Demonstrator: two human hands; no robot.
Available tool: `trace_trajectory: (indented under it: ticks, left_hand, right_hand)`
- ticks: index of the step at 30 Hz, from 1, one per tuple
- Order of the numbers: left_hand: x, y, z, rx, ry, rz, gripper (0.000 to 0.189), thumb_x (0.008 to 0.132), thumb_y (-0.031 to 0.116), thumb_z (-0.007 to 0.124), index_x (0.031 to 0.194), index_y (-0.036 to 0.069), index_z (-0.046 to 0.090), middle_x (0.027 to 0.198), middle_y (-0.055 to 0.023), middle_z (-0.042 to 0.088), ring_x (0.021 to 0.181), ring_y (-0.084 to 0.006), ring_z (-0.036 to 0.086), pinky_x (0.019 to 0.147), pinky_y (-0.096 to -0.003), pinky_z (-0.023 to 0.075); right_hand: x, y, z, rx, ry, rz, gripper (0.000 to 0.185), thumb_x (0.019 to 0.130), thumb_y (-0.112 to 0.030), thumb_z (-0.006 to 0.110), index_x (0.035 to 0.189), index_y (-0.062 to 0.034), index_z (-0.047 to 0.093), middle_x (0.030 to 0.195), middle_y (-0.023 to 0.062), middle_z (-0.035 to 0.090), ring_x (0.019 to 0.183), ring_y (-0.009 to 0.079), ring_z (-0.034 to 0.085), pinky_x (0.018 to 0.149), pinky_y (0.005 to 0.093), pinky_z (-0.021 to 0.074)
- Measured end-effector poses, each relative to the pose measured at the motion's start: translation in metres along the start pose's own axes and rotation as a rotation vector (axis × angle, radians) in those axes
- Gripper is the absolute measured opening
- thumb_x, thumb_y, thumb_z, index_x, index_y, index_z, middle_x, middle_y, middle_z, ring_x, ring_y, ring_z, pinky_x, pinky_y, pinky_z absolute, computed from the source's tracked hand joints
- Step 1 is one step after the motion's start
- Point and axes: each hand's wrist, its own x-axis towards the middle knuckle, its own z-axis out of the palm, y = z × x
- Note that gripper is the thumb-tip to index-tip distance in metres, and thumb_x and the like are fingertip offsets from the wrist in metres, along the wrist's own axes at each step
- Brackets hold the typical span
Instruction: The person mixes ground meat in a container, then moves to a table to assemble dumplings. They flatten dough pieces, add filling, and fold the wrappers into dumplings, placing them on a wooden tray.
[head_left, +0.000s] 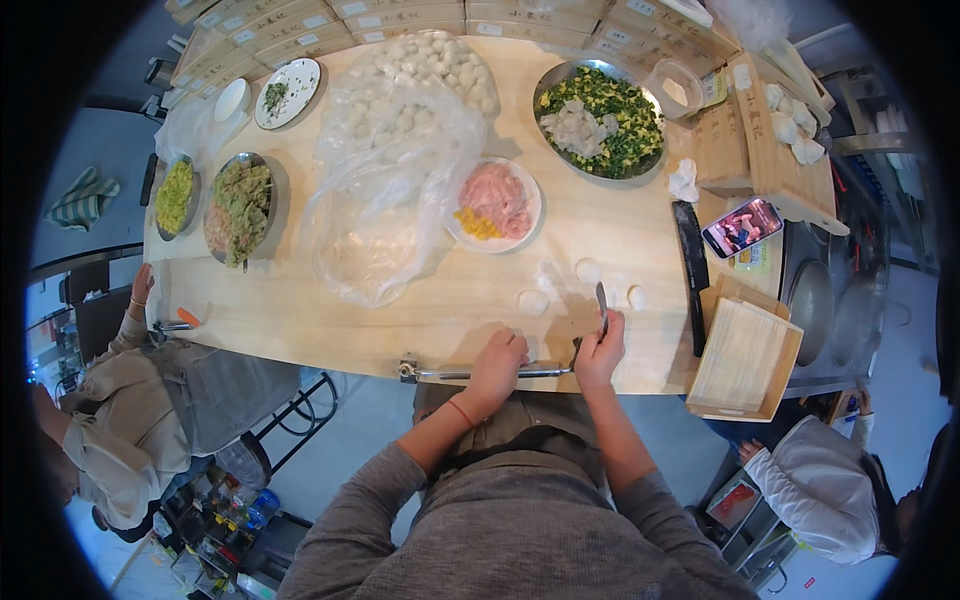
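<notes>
My right hand (602, 352) grips a slim metal spatula (601, 300), its blade pointing away from me. Close by, my left hand (496, 366) has its fingers curled at the table's front edge; whether anything is pinched in them is hidden. A metal rod (442, 373) with a small end block runs along that edge, passing by my left hand. Beyond my hands lie flattened dough pieces, one on the left (533, 302), one farther back (588, 271) and one on the right (636, 297). Behind them stands a white plate (534, 217) with pink minced filling (495, 196) and yellow paste (478, 223).
A clear plastic bag (375, 247) lies by many dough balls (442, 67). Steel bowls hold chopped greens with shrimp (581, 127) and green-pink filling (247, 199). A black-handled knife (690, 262), a phone (742, 227) and a wooden tray (745, 356) lie right. People sit left (135, 420) and right (817, 480).
</notes>
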Motion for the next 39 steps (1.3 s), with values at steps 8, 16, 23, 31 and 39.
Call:
trace_trajectory:
  ticks: [8,16,23,31,39]
  left_hand:
    - [0.035,-0.018,-0.020,0.020,0.121,-0.002,0.004,0.083,0.004,0.067,0.084,0.002,0.065,0.086,-0.0162,0.060,0.088,-0.0355,0.057,0.078,-0.0426,0.0464]
    - [0.008,-0.006,-0.022,0.036,-0.022,-0.124,0.010,0.088,0.006,0.063,0.093,0.001,0.057,0.094,-0.0196,0.061,0.092,-0.0404,0.058,0.080,-0.0475,0.0473]
    - [0.034,-0.015,-0.029,0.225,-0.071,0.188,0.010,0.086,0.002,0.061,0.093,-0.001,0.055,0.094,-0.0210,0.060,0.091,-0.0414,0.057,0.080,-0.0486,0.0472]
    - [0.013,-0.006,-0.024,0.186,-0.194,-0.033,0.010,0.084,0.001,0.062,0.091,-0.002,0.055,0.091,-0.0222,0.059,0.091,-0.0419,0.057,0.082,-0.0483,0.0474]
    - [0.023,-0.019,-0.037,0.212,-0.104,-0.002,0.009,0.087,0.003,0.061,0.091,-0.001,0.055,0.090,-0.0226,0.061,0.093,-0.0420,0.060,0.079,-0.0488,0.0485]
  right_hand:
    - [0.091,0.000,0.067,-0.145,-0.104,-0.243,0.030,0.078,-0.003,0.054,0.108,-0.0060,0.054,0.085,0.0156,0.060,0.077,0.0397,0.062,0.066,0.0490,0.0487]
    - [0.011,-0.011,0.004,-0.043,-0.035,0.193,0.025,0.086,-0.006,0.050,0.110,-0.0063,0.056,0.081,0.0172,0.063,0.069,0.0358,0.063,0.064,0.0445,0.0480]
    - [0.067,-0.020,0.040,-0.036,-0.051,-0.283,0.036,0.079,-0.007,0.054,0.115,-0.0086,0.057,0.090,0.0177,0.065,0.077,0.0409,0.063,0.067,0.0509,0.0491]
    - [0.027,-0.006,0.016,-0.087,-0.083,0.166,0.035,0.080,-0.007,0.054,0.115,-0.0092,0.056,0.090,0.0167,0.067,0.079,0.0381,0.066,0.071,0.0495,0.0503]
    - [0.015,-0.007,0.013,-0.048,-0.016,0.136,0.033,0.083,-0.006,0.050,0.116,-0.0090,0.056,0.094,0.0167,0.068,0.080,0.0379,0.066,0.071,0.0474,0.0509]
